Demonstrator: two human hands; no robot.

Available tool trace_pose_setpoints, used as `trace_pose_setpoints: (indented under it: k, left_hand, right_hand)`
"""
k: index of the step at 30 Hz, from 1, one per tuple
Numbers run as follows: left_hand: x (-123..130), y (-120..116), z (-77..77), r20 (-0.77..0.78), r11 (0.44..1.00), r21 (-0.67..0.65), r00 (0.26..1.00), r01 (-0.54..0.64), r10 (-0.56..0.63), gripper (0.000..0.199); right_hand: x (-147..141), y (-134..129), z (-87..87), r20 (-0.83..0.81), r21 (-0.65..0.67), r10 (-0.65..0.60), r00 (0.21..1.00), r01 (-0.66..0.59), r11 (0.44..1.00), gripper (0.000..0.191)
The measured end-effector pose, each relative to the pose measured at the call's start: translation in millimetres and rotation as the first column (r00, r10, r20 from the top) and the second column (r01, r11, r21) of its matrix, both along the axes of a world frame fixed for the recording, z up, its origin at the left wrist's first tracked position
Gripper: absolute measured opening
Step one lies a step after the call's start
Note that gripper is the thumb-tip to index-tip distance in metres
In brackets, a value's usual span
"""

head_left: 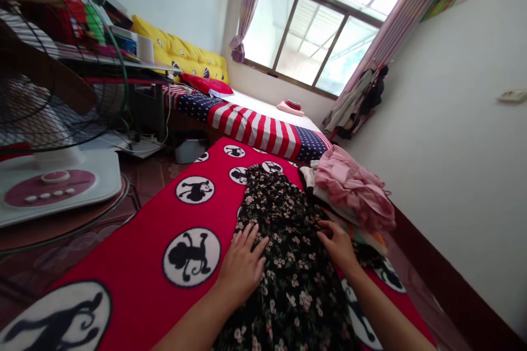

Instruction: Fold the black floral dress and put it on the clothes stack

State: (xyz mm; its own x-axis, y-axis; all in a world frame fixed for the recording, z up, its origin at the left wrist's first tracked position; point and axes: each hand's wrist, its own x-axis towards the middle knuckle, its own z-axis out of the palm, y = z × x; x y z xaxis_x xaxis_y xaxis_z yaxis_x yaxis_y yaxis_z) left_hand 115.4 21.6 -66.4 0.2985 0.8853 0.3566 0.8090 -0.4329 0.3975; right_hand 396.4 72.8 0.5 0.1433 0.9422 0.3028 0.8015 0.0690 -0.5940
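Observation:
A black floral dress [288, 252] lies spread lengthwise on a red blanket with monkey prints [135, 263]. My left hand [242, 263] rests flat on the dress near its left edge, fingers stretched out. At the opposite edge my right hand [337, 244] has thumb and fingers closed on the dress fabric. Close beyond that hand is a heap of clothes, with a crumpled pink garment [349, 184] on top. The lower end of the dress runs out of view at the bottom.
A fan [61, 175] stands at the left, beside a cluttered desk [119, 63]. Behind the blanket is a bed with a flag-patterned cover [255, 126]. A grey bin [189, 148] sits on the floor. Clothes [358, 101] hang by the right wall [461, 148].

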Motion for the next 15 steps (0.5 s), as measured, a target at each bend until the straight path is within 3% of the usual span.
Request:
trace_pose_setpoints:
  k: [3,8,12,15]
  left_hand:
    - [0,0,-0.5,-0.007,1.000,0.025,1.000,-0.006,0.006,0.047]
    - [-1,-1,0.5,-0.036,0.998,0.061,0.999,-0.010,0.012,0.046]
    - [-1,-2,0.5,-0.053,0.998,0.066,0.999,-0.011,0.014,0.047]
    - [-1,-2,0.1,-0.057,0.998,0.064,0.998,-0.009,0.012,0.046]
  right_hand:
    - [-11,6,-3.8,0.018,0.026,-0.033,0.999,0.033,0.999,0.033]
    - [-47,22,0.2,0.156,0.050,0.051,0.986,-0.060,0.997,0.044]
    - [-45,37,7.8,0.019,0.046,-0.016,1.000,0.016,0.999,0.012]
    - [-28,45,12.9,-0.119,0.092,-0.144,0.982,0.155,0.984,0.028]
